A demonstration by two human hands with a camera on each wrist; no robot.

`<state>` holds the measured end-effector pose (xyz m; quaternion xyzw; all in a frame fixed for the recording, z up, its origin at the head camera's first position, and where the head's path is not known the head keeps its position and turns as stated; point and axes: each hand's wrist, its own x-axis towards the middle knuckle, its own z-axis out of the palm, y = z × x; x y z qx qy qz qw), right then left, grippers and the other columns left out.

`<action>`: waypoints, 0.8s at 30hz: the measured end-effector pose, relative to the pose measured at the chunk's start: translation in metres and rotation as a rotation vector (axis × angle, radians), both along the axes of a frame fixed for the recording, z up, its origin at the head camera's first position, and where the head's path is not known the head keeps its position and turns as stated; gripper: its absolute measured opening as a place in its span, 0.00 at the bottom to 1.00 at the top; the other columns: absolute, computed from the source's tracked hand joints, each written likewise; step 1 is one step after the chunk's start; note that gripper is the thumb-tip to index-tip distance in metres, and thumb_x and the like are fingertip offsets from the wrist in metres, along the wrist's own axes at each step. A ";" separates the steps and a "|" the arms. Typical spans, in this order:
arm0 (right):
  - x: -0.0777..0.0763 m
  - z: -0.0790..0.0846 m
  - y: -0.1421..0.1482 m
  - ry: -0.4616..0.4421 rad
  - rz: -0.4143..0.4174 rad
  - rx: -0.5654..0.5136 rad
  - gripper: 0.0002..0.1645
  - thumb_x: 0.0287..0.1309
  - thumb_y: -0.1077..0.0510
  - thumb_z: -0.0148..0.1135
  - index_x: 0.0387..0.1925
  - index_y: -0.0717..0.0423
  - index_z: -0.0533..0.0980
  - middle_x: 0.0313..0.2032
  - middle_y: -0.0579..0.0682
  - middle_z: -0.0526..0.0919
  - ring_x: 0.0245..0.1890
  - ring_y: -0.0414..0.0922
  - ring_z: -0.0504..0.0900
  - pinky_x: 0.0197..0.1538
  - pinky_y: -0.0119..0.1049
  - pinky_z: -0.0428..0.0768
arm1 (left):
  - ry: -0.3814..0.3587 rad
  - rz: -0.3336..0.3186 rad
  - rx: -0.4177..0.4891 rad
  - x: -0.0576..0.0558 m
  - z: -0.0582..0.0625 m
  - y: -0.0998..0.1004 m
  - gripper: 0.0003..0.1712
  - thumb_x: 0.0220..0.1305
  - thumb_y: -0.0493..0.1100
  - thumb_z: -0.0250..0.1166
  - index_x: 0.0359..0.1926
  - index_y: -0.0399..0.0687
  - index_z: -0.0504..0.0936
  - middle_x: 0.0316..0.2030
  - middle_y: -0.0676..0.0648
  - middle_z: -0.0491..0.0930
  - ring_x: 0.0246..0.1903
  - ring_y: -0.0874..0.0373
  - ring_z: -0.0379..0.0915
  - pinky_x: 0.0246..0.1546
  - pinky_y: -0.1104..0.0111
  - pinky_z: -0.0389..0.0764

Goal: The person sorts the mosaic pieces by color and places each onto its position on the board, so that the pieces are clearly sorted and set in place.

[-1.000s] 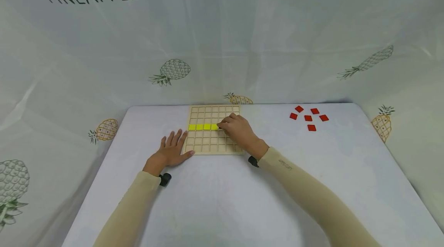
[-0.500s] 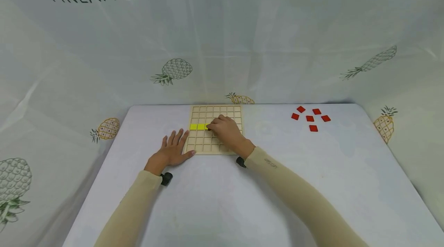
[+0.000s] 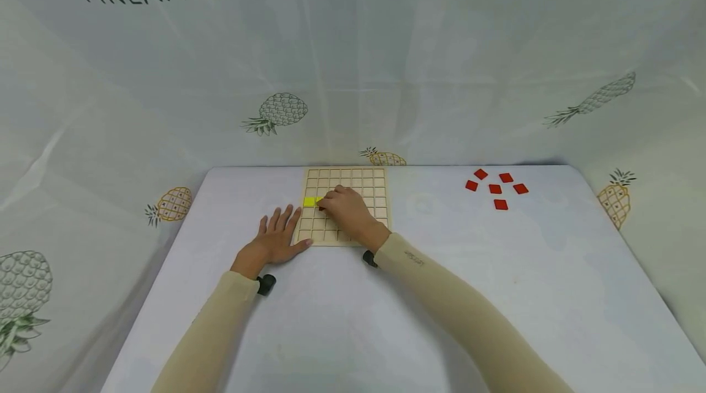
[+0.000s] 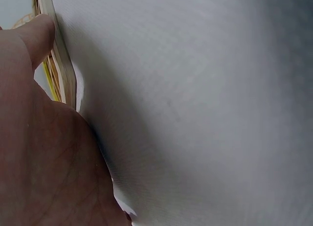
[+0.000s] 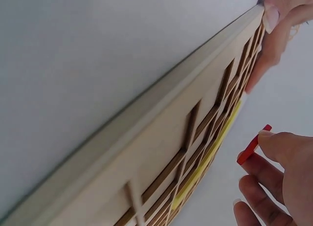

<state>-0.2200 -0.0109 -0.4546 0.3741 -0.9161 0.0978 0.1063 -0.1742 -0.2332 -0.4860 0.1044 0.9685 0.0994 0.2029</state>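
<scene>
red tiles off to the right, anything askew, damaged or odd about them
Nothing seriously odd: the six red tiles lie scattered at differing angles on the table, untidy against the board's neat grid. They're too small to judge for damage.

The head view looked forward and down from well back on the near side of the grid board [image 3: 355, 178], reaching to the patterned cloth [image 3: 353, 74] behind it. The left wrist view came from close and low by the board's near left corner, tilted, catching a sliver of board and mostly counter [image 4: 195, 108]. The right wrist view, low and close, looked aslant from just off the board's near edge toward its left side, sharing with the head view the board and the left grip [image 3: 271, 244].
</scene>
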 end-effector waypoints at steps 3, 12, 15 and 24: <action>0.001 0.001 -0.006 -0.002 0.006 0.010 0.13 0.75 0.54 0.65 0.54 0.47 0.88 0.51 0.44 0.91 0.52 0.45 0.85 0.62 0.41 0.82 | 0.001 -0.010 -0.014 -0.001 -0.001 -0.001 0.55 0.79 0.69 0.49 0.86 0.41 0.36 0.85 0.34 0.31 0.82 0.31 0.25 0.78 0.34 0.30; -0.001 0.003 -0.023 -0.008 0.016 0.051 0.13 0.76 0.54 0.64 0.54 0.47 0.88 0.50 0.43 0.91 0.54 0.44 0.85 0.62 0.40 0.81 | 0.003 -0.025 -0.043 -0.004 -0.004 -0.002 0.56 0.78 0.71 0.48 0.86 0.42 0.36 0.85 0.34 0.32 0.82 0.31 0.26 0.78 0.34 0.33; -0.002 0.002 -0.027 -0.004 0.013 0.074 0.13 0.76 0.54 0.64 0.55 0.46 0.88 0.50 0.43 0.90 0.53 0.44 0.85 0.62 0.39 0.81 | 0.000 -0.024 -0.040 -0.004 -0.004 -0.002 0.55 0.79 0.71 0.47 0.86 0.42 0.35 0.85 0.34 0.31 0.82 0.31 0.25 0.78 0.34 0.32; -0.006 -0.001 -0.039 -0.029 0.013 0.142 0.12 0.76 0.54 0.63 0.54 0.45 0.88 0.49 0.42 0.90 0.52 0.43 0.83 0.64 0.41 0.80 | -0.027 -0.024 -0.043 0.000 0.006 0.002 0.55 0.79 0.71 0.46 0.85 0.40 0.36 0.84 0.33 0.31 0.82 0.31 0.25 0.78 0.35 0.31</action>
